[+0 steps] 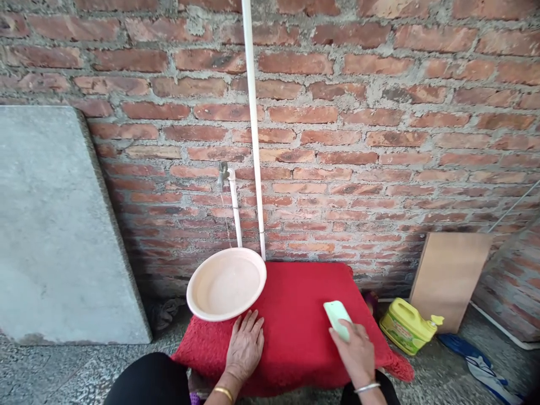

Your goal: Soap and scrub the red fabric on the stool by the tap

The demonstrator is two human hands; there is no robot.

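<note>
My left hand (244, 344) lies flat on the red cloth (295, 292), fingers stretched out, just below the near rim of a pale pink basin (228, 284). The basin stands at the left end of the cloth and leans a little. In my right hand (356, 349) is a pale green, flat, oblong thing (336, 311) with rounded corners and a small dark mark near its far end. My fingers close around its near part. Its underside is hidden, so its kind cannot be told. It is over the right part of the cloth.
Behind the basin, a tap (223, 174) and a white pipe (253, 112) run along the brick wall (316, 140). A grey slab (63, 225) leans at left. At right are a yellow jug (407, 326), a wooden board (451, 275) and flip-flops (485, 368).
</note>
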